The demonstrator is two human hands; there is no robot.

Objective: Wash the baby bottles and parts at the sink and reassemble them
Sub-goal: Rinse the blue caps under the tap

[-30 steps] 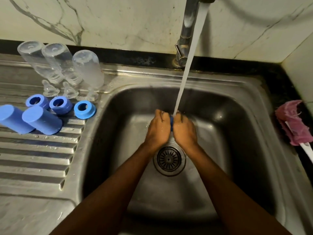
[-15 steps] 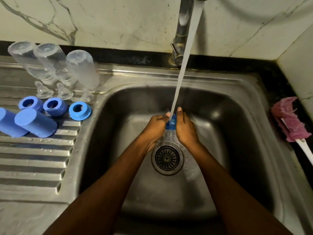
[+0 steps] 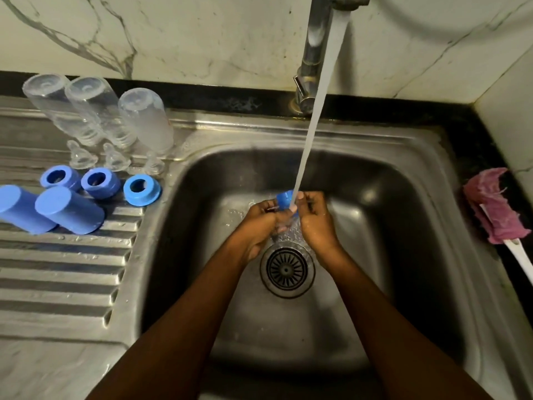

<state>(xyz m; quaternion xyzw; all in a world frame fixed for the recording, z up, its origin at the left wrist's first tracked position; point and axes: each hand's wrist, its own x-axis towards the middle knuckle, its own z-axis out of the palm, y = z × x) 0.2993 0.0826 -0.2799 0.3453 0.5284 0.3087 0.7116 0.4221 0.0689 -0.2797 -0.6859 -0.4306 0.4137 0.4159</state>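
Over the sink basin (image 3: pixel 375 226), my left hand (image 3: pixel 258 223) and my right hand (image 3: pixel 315 219) together hold a blue bottle cap (image 3: pixel 284 199) under the running water from the tap (image 3: pixel 313 50). Fingers of both hands curl round the cap, which is mostly hidden. On the drainboard at the left stand three clear bottles (image 3: pixel 95 111) upside down, three clear teats (image 3: pixel 114 158) in front of them, three blue collar rings (image 3: pixel 99 181) and two more blue caps (image 3: pixel 67 210) lying on their sides.
A pink bottle brush (image 3: pixel 494 207) with a white handle lies on the black counter at the right. The ribbed drainboard (image 3: pixel 57 269) stretches to the left front. The drain strainer (image 3: pixel 287 269) sits just below my hands.
Both hands have lifted slightly and turned the blue cap in the stream, so more of the cap shows between the fingertips than a second ago.
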